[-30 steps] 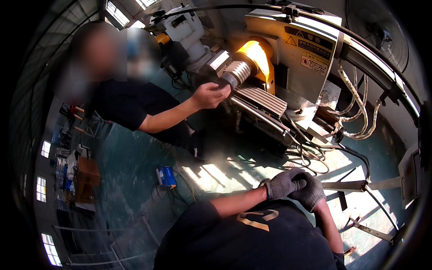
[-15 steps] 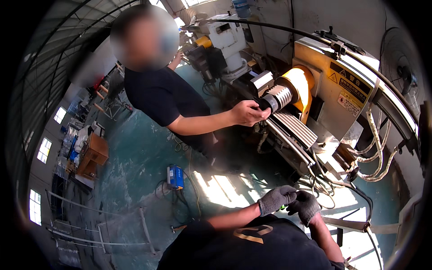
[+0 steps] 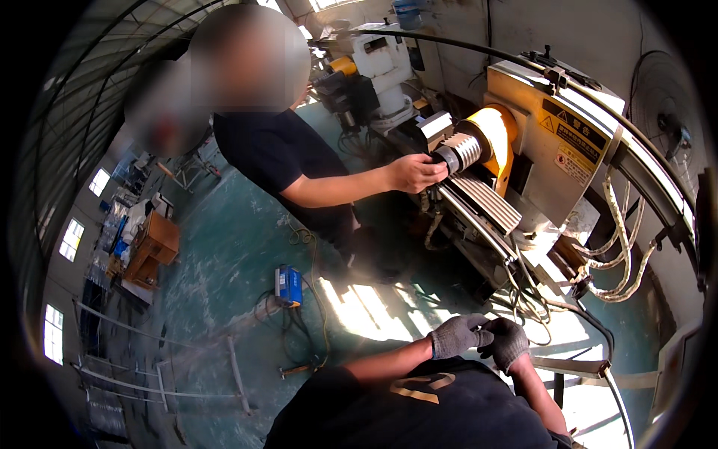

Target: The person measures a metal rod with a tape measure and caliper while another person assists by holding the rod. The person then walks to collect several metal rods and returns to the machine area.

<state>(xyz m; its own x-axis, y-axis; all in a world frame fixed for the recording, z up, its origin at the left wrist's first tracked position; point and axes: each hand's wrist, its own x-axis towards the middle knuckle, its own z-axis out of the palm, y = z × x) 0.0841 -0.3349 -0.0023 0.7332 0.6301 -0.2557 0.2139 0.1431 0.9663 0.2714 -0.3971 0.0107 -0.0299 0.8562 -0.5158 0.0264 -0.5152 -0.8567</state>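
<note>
My left hand [image 3: 455, 337], in a grey knit glove, meets my right hand [image 3: 506, 344], gloved alike, just in front of my dark shirt [image 3: 479, 404]. The fingers of both hands are closed and their tips come together. Whatever they hold between them is too small or too hidden to make out. Beyond them, a co-worker in a dark T-shirt [image 3: 273, 146] reaches one bare hand [image 3: 416, 173] to the dark end of the ribbed metal spindle [image 3: 458, 153] on a yellow-and-grey machine [image 3: 542, 142].
A ribbed metal bed [image 3: 486, 202] runs below the spindle. Cables [image 3: 527, 299] hang beside the machine and trail across the floor. A blue box-shaped unit [image 3: 289, 286] with leads stands on the green floor [image 3: 217, 262]. At left are a metal frame [image 3: 239, 374] and a brown wooden cabinet [image 3: 155, 243].
A small bright green spot between my gloves no longer shows. My hands stay together at nearly the same place. The co-worker's hand remains at the spindle's end.
</note>
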